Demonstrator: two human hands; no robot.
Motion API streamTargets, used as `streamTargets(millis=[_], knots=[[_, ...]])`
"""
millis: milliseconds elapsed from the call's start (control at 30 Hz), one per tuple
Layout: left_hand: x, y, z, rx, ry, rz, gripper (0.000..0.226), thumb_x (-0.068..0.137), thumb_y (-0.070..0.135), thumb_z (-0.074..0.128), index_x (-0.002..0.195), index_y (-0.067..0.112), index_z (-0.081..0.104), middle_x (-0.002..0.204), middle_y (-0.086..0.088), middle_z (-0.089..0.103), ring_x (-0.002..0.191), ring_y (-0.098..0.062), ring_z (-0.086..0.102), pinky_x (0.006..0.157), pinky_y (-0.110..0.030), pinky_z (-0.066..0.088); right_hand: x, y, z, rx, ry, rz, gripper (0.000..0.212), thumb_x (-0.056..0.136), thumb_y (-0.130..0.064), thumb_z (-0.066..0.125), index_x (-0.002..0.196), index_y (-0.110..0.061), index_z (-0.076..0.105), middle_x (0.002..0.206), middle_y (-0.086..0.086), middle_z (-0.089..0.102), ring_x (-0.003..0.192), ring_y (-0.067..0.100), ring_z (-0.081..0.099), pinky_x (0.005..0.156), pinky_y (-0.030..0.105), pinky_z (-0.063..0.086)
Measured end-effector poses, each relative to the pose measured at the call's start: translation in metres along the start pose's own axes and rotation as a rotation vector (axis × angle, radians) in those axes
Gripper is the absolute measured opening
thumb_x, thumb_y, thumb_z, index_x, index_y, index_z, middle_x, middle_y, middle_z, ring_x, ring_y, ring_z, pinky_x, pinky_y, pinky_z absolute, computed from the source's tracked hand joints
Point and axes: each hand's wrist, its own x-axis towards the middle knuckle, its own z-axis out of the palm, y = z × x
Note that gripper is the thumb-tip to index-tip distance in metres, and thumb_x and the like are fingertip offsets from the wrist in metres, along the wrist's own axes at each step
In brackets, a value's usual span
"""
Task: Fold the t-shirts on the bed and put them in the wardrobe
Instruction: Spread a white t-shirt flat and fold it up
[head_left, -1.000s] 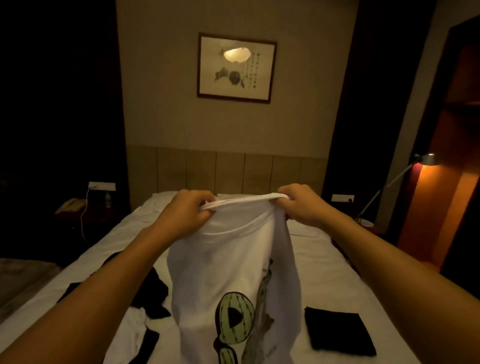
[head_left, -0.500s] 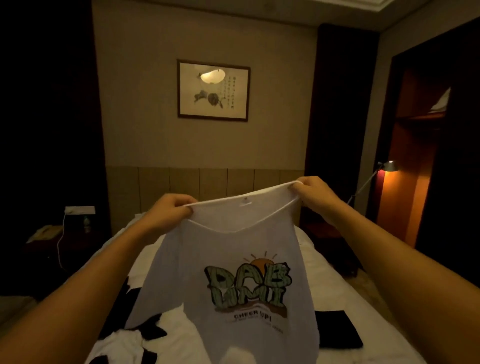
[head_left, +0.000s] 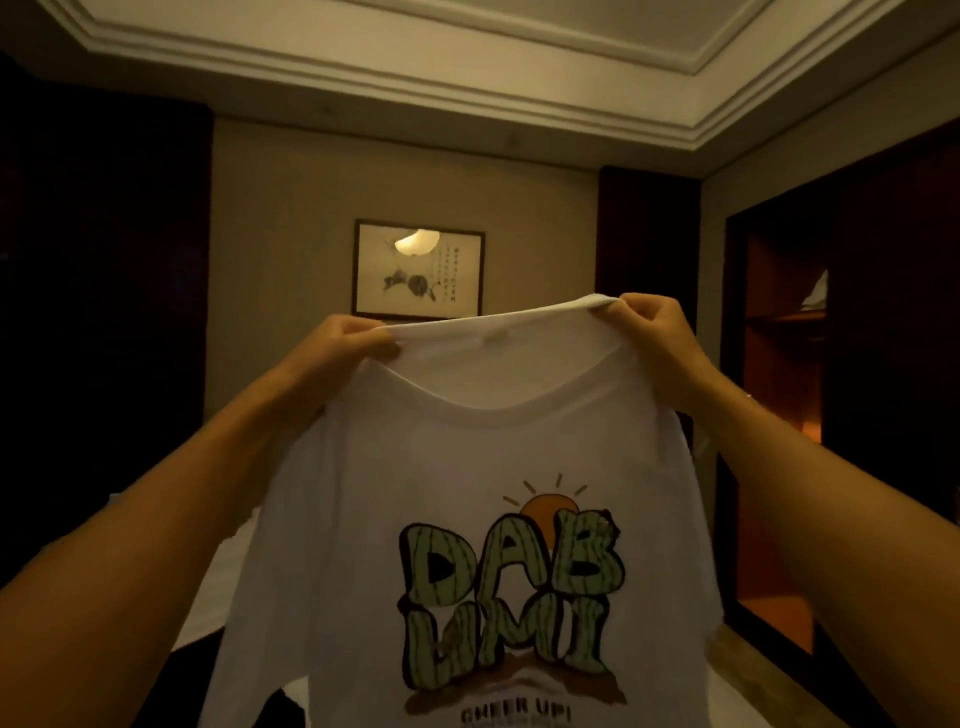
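Note:
A white t-shirt (head_left: 467, 457) with a green cactus-letter print hangs spread out in front of me, its printed side facing me. My left hand (head_left: 348, 343) pinches the left end of its neckline, and my right hand (head_left: 649, 327) pinches the right end, both raised to chest height or higher. Only a pale strip of the bed (head_left: 228, 587) shows at the lower left behind the shirt. A dark garment (head_left: 283, 706) peeks out below the shirt's hem. The open wardrobe (head_left: 784, 395), lit orange inside, stands at the right.
A framed picture (head_left: 418, 268) hangs on the far wall behind the shirt. Dark curtains or panels fill the left side. A pale object (head_left: 816, 291) lies on the wardrobe's upper shelf. The white moulded ceiling runs overhead.
Both hands have lifted the shirt higher and pulled it wider, so the print now faces me flat. My view has tilted up; the bed and the folded black shirt have dropped out of sight.

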Motion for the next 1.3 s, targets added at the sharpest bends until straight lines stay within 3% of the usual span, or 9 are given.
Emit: streamTargets(millis=[67,167,333,433,567,700,900,1200,1300], knots=[[-0.005,0.025,-0.016,-0.017,-0.033,0.031,0.02,0.081,0.031,0.072,0.071,0.014,0.07,0.067,0.001,0.067,0.062,-0.01,0.063,0.055,-0.02,0.052,0.004,-0.022,-0.013,0.038,-0.09,0.002,0.069,0.071,-0.067,0.063,0.094,-0.002,0.069,0.081,0.009,0.064,0.07,0.014,0.061,0.064,0.023,0.053],[-0.016,0.036,-0.02,0.032,-0.08,0.022,0.037,0.08,0.045,0.068,0.074,0.009,0.075,0.069,-0.005,0.071,0.06,-0.015,0.067,0.053,-0.021,0.053,-0.004,-0.04,-0.019,0.034,-0.301,0.054,0.059,0.073,-0.061,0.067,0.086,-0.004,0.069,0.072,0.0,0.066,0.066,0.014,0.063,0.062,0.024,0.054],[-0.058,-0.045,0.008,0.129,-0.457,-0.18,0.08,0.054,0.074,0.079,0.109,0.017,0.074,0.1,-0.004,0.076,0.091,-0.022,0.072,0.083,-0.036,0.058,-0.07,0.005,0.011,0.07,-0.413,0.18,0.049,0.064,-0.067,0.072,0.057,-0.019,0.063,0.057,-0.004,0.055,0.054,0.007,0.053,0.054,0.015,0.042],[-0.097,-0.112,0.035,0.158,-0.731,-0.322,0.055,0.069,0.047,0.085,0.119,0.03,0.068,0.107,0.011,0.073,0.101,-0.009,0.068,0.088,-0.024,0.053,-0.129,0.075,0.031,-0.021,-0.521,0.316,0.069,0.05,-0.082,0.073,0.067,-0.016,0.061,0.063,-0.001,0.053,0.061,0.011,0.052,0.057,0.018,0.042],[-0.153,-0.222,0.075,0.237,-0.861,-0.411,0.033,0.083,0.028,0.078,0.115,0.022,0.071,0.109,0.004,0.073,0.1,-0.012,0.068,0.088,-0.028,0.054,-0.217,0.153,0.056,-0.209,-0.884,0.554,0.055,0.059,-0.079,0.072,0.08,-0.029,0.065,0.079,-0.011,0.062,0.08,0.012,0.062,0.074,0.028,0.051],[-0.193,-0.309,0.103,0.206,-0.743,-0.404,0.003,0.085,0.037,0.069,0.084,0.039,0.071,0.082,0.018,0.069,0.079,-0.003,0.065,0.072,-0.026,0.05,-0.276,0.219,0.083,-0.309,-1.055,0.679,0.047,0.069,-0.059,0.08,0.094,-0.024,0.063,0.094,-0.008,0.064,0.095,0.018,0.065,0.079,0.03,0.053],[-0.217,-0.39,0.144,0.146,-0.57,-0.464,0.027,0.095,0.028,0.065,0.068,0.024,0.065,0.061,0.005,0.055,0.057,-0.003,0.051,0.057,-0.02,0.036,-0.31,0.293,0.121,-0.314,-0.855,0.661,0.025,0.089,-0.03,0.071,0.075,-0.012,0.06,0.073,0.005,0.056,0.067,0.015,0.056,0.06,0.028,0.036],[-0.185,-0.497,0.201,0.113,-0.28,-0.655,0.022,0.1,0.019,0.055,0.095,0.036,0.068,0.092,0.029,0.068,0.088,0.01,0.062,0.076,-0.011,0.047,-0.341,0.437,0.18,-0.35,-0.669,0.802,0.03,0.092,-0.023,0.067,0.064,-0.02,0.055,0.06,-0.004,0.054,0.061,0.013,0.053,0.055,0.033,0.035],[-0.173,-0.537,0.225,0.187,-0.204,-0.712,0.014,0.097,0.034,0.056,0.096,0.031,0.069,0.094,0.01,0.071,0.088,-0.007,0.065,0.079,-0.029,0.05,-0.34,0.491,0.202,-0.427,-0.675,0.827,0.027,0.093,-0.027,0.063,0.068,-0.017,0.06,0.065,-0.001,0.059,0.065,0.022,0.057,0.054,0.032,0.038]])
